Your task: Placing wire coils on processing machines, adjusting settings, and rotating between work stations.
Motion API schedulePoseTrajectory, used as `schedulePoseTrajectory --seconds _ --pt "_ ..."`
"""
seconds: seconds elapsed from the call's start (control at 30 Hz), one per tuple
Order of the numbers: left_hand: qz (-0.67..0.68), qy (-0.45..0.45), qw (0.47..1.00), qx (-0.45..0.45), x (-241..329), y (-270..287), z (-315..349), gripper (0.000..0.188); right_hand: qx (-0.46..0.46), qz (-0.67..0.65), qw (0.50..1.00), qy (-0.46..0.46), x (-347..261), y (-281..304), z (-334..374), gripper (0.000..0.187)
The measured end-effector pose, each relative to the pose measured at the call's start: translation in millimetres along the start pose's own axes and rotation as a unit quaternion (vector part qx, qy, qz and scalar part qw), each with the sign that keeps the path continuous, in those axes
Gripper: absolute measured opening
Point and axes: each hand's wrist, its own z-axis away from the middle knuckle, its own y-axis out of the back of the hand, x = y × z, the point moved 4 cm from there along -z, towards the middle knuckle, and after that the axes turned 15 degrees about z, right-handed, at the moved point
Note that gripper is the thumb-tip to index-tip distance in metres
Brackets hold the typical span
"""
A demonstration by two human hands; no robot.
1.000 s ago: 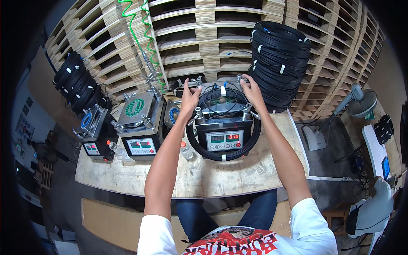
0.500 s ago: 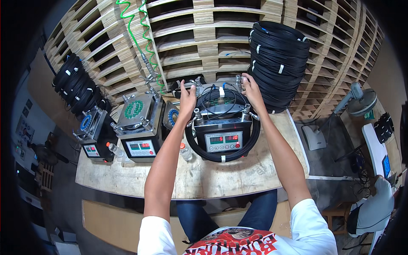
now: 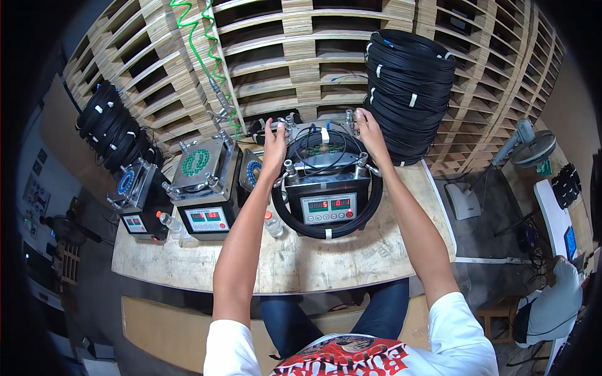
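Note:
Before me stands a black and metal polishing machine [image 3: 359, 188] with a lit red and green display. A coil of black cable [image 3: 280, 210] hangs around its front; thinner cable loops and a white tie lie over its top plate. My left hand [image 3: 274, 149] is at the rear left corner post [image 3: 290, 120], thumb and fingers closed about its clamp. At the rear right corner post [image 3: 349, 118], my right hand [image 3: 370, 135] has its fingers curled round the clamp there. The clamps are mostly hidden by my fingers. Front corner posts [image 3: 289, 168] stand untouched.
Two similar machines [image 3: 204, 216] [image 3: 150, 213] stand at left, with small bottles [image 3: 273, 224] with orange caps between. Tall stacks of black cable coils [image 3: 411, 94] rise behind right and far left. Wooden pallets [image 3: 307, 56] form the back wall; green air hoses [image 3: 194, 47] hang down. A fan [image 3: 533, 147] stands right.
Both hands stay at the rear corner posts with barely any movement. The digits on the machine's display have changed. The whole view has shifted very slightly.

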Motion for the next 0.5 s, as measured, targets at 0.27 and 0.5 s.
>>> schedulePoseTrajectory --seconds 0.27,0.5 --pt "0.01 0.006 1.0 -0.006 -1.5 -0.6 -0.1 0.062 -0.024 -0.035 0.999 0.013 -2.6 -0.1 1.3 0.057" --pt "-0.045 -0.007 0.999 -0.024 -2.5 -3.5 -0.9 0.056 -0.014 0.053 0.998 0.025 -3.6 4.3 1.4 0.052"
